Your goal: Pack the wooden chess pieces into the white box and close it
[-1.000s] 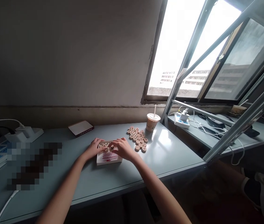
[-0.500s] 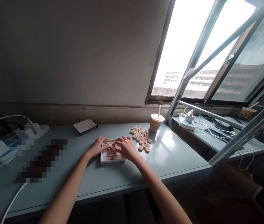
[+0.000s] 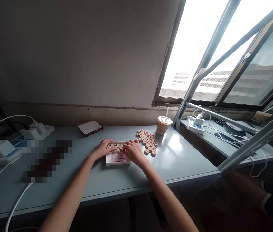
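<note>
A shallow white open box [image 3: 118, 163] lies on the desk, with round wooden Chinese chess pieces [image 3: 115, 145] set side by side in its far part. A plastic sheet with red markings [image 3: 117, 157] covers the near part of its floor. My left hand [image 3: 102, 149] grips the box's left side, its thumb reaching in against the pieces. Over the right side bends my right hand [image 3: 135, 152], fingertips closed on a Chinese chess piece [image 3: 120, 149] in the nearer row; the fingers partly cover that side. Many loose pieces [image 3: 148, 141] lie flat to the right.
The box lid [image 3: 90, 127] lies at the back left. A lidded drink cup with a straw [image 3: 164, 125] stands behind the loose pieces. Power strips with plugs [image 3: 3, 149] and a pixelated dark patch [image 3: 46, 161] occupy the left. A metal frame [image 3: 254, 141] borders the desk's right end.
The piece under my right fingers, tilted before, now lies flatter in the nearer row beside another. My right hand has shifted slightly right. The whole view has moved a little.
</note>
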The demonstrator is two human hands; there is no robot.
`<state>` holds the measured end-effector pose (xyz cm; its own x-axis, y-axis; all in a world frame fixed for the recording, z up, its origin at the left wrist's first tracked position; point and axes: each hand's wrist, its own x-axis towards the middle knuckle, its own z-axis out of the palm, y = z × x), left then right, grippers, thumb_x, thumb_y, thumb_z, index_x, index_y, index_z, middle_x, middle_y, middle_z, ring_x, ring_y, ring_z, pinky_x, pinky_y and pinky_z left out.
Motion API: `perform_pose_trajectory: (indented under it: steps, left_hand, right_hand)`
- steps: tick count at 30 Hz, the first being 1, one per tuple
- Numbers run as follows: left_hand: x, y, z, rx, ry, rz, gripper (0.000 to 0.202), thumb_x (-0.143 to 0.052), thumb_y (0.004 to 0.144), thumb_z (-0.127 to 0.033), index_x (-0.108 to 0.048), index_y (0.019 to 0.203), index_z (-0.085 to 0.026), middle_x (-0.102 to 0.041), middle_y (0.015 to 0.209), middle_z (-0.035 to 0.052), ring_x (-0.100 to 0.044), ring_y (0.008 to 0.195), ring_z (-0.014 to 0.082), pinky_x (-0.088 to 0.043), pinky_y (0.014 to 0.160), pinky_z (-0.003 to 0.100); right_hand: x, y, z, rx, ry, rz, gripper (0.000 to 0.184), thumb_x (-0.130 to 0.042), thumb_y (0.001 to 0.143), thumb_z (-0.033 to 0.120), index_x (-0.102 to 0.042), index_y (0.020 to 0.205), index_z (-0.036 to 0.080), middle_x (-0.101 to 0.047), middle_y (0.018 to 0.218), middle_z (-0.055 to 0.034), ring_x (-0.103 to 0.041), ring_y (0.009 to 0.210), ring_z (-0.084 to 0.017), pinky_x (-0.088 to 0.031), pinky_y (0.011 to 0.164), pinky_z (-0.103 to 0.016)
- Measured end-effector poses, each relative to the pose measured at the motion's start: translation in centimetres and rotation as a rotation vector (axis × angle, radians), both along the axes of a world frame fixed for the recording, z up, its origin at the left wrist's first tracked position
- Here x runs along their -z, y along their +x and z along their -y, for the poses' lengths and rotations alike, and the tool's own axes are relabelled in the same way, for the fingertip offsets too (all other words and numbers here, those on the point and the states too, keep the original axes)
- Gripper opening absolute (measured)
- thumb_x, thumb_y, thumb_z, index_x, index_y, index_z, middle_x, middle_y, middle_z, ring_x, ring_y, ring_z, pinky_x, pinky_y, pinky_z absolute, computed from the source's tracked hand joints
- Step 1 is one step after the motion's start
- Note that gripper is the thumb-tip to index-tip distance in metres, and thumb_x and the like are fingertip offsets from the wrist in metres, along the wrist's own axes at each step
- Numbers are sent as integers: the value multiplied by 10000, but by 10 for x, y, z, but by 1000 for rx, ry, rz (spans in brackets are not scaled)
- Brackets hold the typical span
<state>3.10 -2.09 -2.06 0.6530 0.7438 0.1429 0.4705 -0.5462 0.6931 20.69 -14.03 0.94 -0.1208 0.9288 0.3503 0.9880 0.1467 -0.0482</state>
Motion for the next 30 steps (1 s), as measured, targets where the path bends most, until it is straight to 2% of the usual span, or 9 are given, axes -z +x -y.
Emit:
perform_pose_trajectory:
  steps: [5, 7, 10, 13, 15, 17, 22, 27, 30]
  left_hand:
    - [-1, -1, 0, 9, -7, 5, 403, -545, 728, -486, -571, 1036, -228, -535, 1117, 70, -507, 1112, 255, -397, 988, 374]
    - [0, -1, -1, 7, -12, 1, 418, -541, 732, -507, -572, 1043, -230, -534, 1126, 71, -509, 1116, 261, -402, 985, 373]
    - [2, -1, -2, 4, -9, 3, 420, -528, 744, -517, -573, 1051, -233, -527, 1145, 68, -510, 1120, 260, -411, 978, 364]
    - [5, 0, -3, 0, 1, 13, 403, -521, 750, -511, -571, 1040, -236, -527, 1141, 66, -515, 1112, 252, -415, 974, 361]
    - [6, 0, -3, -3, -3, 15, 399, -518, 751, -507, -570, 1039, -235, -527, 1146, 70, -514, 1112, 249, -414, 973, 360]
    - [6, 0, -4, -4, 1, 16, 394, -514, 753, -501, -574, 1032, -229, -526, 1149, 74, -513, 1115, 248, -411, 975, 358]
    - [8, -1, -6, 2, 27, 16, 390, -519, 751, -495, -584, 1029, -230, -541, 1116, 67, -521, 1102, 250, -418, 964, 357]
    - [7, 0, -6, -1, 14, -11, 397, -518, 755, -474, -574, 1056, -221, -536, 1140, 70, -509, 1114, 249, -408, 973, 364]
    - [6, 1, -5, -7, 18, -24, 411, -514, 759, -474, -561, 1078, -219, -528, 1169, 74, -495, 1133, 248, -389, 993, 364]
  right_hand:
    - [-4, 10, 3, -5, -20, -24, 185, -573, 874, 364, -683, 802, 235, -674, 867, -18, -531, 822, -162, -292, 795, -335]
    - [-7, 25, 6, 60, 21, -25, 205, -514, 907, 362, -682, 885, 246, -667, 925, -28, -538, 869, -170, -302, 843, -351]
    - [-7, 56, 10, 245, 78, 30, 266, -509, 903, 320, -612, 1136, 242, -587, 1206, -90, -480, 1118, -243, -282, 948, -430]
    - [2, 79, 11, 330, -18, 102, 436, -530, 879, 288, -490, 1307, 216, -409, 1418, -135, -311, 1314, -306, -186, 1034, -534]
    - [9, 85, 13, 290, -74, 125, 381, -488, 894, 264, -522, 1270, 220, -391, 1436, -119, -263, 1350, -300, -106, 1066, -568]
    - [13, 85, 16, 226, -63, 128, 292, -467, 899, 236, -586, 1165, 224, -457, 1386, -100, -305, 1330, -281, -66, 1083, -565]
    - [4, 71, 24, 166, 11, 25, 111, -550, 864, 232, -634, 936, 222, -674, 966, -49, -542, 1020, -223, -202, 1049, -474]
    - [-11, 48, 22, 37, 82, -218, 204, -542, 889, 347, -606, 1071, 278, -673, 1044, -9, -558, 993, -187, -295, 959, -395]
    - [-14, 33, 17, -79, 33, -205, 172, -553, 884, 370, -635, 1009, 286, -687, 994, 8, -560, 958, -182, -267, 971, -412]
